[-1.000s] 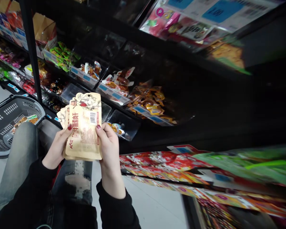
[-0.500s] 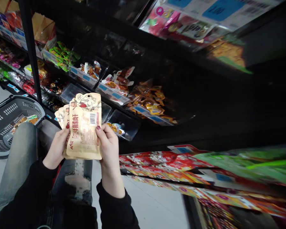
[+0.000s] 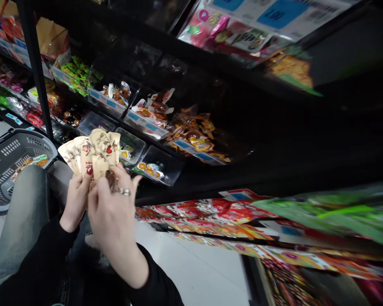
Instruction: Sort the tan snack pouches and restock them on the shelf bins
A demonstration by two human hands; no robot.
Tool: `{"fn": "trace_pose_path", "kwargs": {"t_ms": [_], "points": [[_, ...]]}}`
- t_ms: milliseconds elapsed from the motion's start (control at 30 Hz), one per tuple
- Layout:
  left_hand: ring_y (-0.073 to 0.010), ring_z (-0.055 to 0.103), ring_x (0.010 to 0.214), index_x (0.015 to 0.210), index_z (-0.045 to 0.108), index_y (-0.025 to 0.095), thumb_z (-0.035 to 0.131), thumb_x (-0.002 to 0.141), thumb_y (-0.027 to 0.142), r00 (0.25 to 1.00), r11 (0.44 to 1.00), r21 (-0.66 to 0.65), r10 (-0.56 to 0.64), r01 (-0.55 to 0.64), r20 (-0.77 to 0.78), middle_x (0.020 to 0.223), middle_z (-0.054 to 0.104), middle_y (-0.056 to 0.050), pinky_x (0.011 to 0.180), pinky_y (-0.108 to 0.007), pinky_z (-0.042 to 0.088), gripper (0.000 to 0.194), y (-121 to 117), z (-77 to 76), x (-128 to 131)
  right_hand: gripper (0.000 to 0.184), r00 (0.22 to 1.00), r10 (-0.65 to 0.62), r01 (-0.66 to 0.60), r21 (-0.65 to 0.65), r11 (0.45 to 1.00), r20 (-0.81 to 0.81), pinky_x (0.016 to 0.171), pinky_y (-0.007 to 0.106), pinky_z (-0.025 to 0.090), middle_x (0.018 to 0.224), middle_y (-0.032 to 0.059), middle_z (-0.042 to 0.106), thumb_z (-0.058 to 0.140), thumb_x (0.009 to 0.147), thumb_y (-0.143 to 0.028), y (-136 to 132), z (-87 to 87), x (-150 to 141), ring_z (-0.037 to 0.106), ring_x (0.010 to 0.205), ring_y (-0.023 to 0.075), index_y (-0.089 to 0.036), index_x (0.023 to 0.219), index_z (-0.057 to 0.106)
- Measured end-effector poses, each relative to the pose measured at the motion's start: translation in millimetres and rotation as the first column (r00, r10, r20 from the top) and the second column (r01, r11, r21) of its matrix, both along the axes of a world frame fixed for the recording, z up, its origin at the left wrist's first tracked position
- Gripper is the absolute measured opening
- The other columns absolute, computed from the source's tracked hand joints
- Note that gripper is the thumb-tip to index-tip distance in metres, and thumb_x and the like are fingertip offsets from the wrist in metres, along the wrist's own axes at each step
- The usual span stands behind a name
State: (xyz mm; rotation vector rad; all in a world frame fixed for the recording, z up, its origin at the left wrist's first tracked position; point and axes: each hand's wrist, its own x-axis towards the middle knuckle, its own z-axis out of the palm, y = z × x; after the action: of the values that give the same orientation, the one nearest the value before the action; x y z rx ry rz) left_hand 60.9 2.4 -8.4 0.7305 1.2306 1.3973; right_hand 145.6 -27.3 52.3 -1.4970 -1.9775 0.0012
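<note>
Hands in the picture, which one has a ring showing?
The right hand, in front of the beige packets: it wears a silver ring. The left hand, holding the packets, shows none.

From here I see red-printed cream packets left of centre, a slot-patterned grey basket far left.

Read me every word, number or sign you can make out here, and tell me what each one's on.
"2.00": blue price label, top.
Pouches in the left hand: red characters, partly covered, too blurred to read.
Pink bag: lettering too blurred.
Small shelf labels: too small to read.
</note>
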Motion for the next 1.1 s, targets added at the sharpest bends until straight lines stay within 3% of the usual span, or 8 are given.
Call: {"fn": "trace_pose_path", "kwargs": {"t_ms": [200, 367, 567, 667, 767, 867, 967, 1100], "points": [[-0.0191, 0.059, 0.067, 0.066, 0.068, 0.017, 0.068, 0.069, 0.030, 0.997, 0.999, 0.028, 0.021, -0.023, 0.077, 0.063, 0.065, 0.000, 0.067, -0.029, 0.047, 0.014, 1.1, -0.4, -3.6, 0.013, 0.974, 0.041, -0.070, -0.123, 0.990, -0.223, 0.100, 0.053, 0.043, 0.138, 0.0142, 0.042, 0.051, 0.086, -0.019, 13.5, -10.5, 9.5, 0.044, 0.127, 0.0309, -0.021, 0.093, 0.062], [-0.0215, 0.060, 0.074, 0.065, 0.068, 0.016, 0.070, 0.068, 0.029, 0.998, 0.999, 0.040, 0.004, -0.007, 0.060, 0.067, 0.066, -0.002, 0.069, -0.029, 0.048, 0.013, 2.3, -3.7, -9.9, 0.060, 0.802, -0.235, -0.023, -0.422, 0.907, -0.549, 0.074, 0.041, 0.054, 0.103, 0.0072, 0.062, 0.078, 0.059, -0.027, 31.1, -8.8, 37.3, 0.061, 0.078, 0.0190, -0.021, 0.113, 0.052], [-0.0242, 0.062, 0.083, 0.062, 0.068, 0.017, 0.072, 0.071, 0.035, 0.997, 1.000, 0.020, 0.001, -0.002, 0.076, 0.070, 0.067, -0.003, 0.073, -0.030, 0.050, 0.021, 2.4, -10.5, -7.0, 0.034, 0.494, -0.286, -0.195, -0.425, 0.884, -0.821, 0.057, 0.027, 0.049, 0.070, -0.0034, 0.061, 0.077, 0.056, -0.028, 34.2, -16.9, 38.0, 0.058, 0.060, 0.0131, -0.022, 0.082, 0.056], [-0.0255, 0.063, 0.089, 0.068, 0.071, 0.016, 0.072, 0.072, 0.041, 0.996, 0.999, 0.029, -0.025, 0.022, 0.090, 0.078, 0.071, -0.005, 0.077, -0.031, 0.051, 0.025, 3.2, -13.1, -7.7, 0.025, 0.426, -0.277, -0.277, -0.416, 0.866, -0.861, 0.061, 0.030, 0.050, 0.072, 0.0001, 0.067, 0.074, 0.061, -0.033, 28.6, -18.4, 45.3, 0.061, 0.064, 0.0160, -0.021, 0.078, 0.060], [-0.0258, 0.066, 0.090, 0.078, 0.073, 0.015, 0.068, 0.076, 0.048, 0.978, 0.996, 0.050, -0.080, 0.072, 0.193, 0.079, 0.073, -0.006, 0.080, -0.033, 0.051, 0.034, 4.5, -8.1, -11.5, 0.024, 0.378, -0.272, -0.187, -0.361, 0.914, -0.885, 0.058, 0.029, 0.046, 0.070, -0.0005, 0.065, 0.072, 0.063, -0.038, 27.8, -20.6, 73.9, 0.057, 0.060, 0.0149, -0.021, 0.075, 0.060], [-0.0278, 0.068, 0.092, 0.083, 0.074, 0.014, 0.072, 0.072, 0.050, 0.940, 0.992, 0.074, -0.125, 0.107, 0.318, 0.081, 0.075, -0.008, 0.081, -0.036, 0.053, 0.037, 5.1, 0.5, -16.7, 0.028, 0.388, -0.202, 0.098, -0.178, 0.979, -0.899, 0.059, 0.028, 0.042, 0.070, -0.0029, 0.058, 0.067, 0.069, -0.045, 35.2, -28.0, 112.2, 0.052, 0.059, 0.0133, -0.023, 0.073, 0.051], [-0.0312, 0.068, 0.097, 0.080, 0.074, 0.016, 0.076, 0.067, 0.049, 0.898, 0.989, 0.059, -0.145, 0.133, 0.416, 0.083, 0.076, -0.008, 0.083, -0.039, 0.054, 0.036, 3.5, 7.2, -20.1, 0.029, 0.500, -0.218, 0.412, 0.010, 0.911, -0.838, 0.065, 0.028, 0.039, 0.069, -0.0037, 0.051, 0.061, 0.075, -0.048, 44.8, -39.5, 133.4, 0.048, 0.063, 0.0138, -0.023, 0.072, 0.046], [-0.0343, 0.066, 0.103, 0.076, 0.074, 0.018, 0.078, 0.061, 0.054, 0.844, 0.975, 0.003, -0.194, 0.223, 0.500, 0.084, 0.076, -0.008, 0.085, -0.042, 0.055, 0.039, -0.3, 10.0, -19.1, 0.030, 0.664, -0.322, 0.323, -0.129, 0.937, -0.675, 0.065, 0.028, 0.038, 0.068, -0.0018, 0.053, 0.057, 0.078, -0.049, 46.6, -48.0, 116.5, 0.048, 0.066, 0.0156, -0.021, 0.071, 0.051]]}}
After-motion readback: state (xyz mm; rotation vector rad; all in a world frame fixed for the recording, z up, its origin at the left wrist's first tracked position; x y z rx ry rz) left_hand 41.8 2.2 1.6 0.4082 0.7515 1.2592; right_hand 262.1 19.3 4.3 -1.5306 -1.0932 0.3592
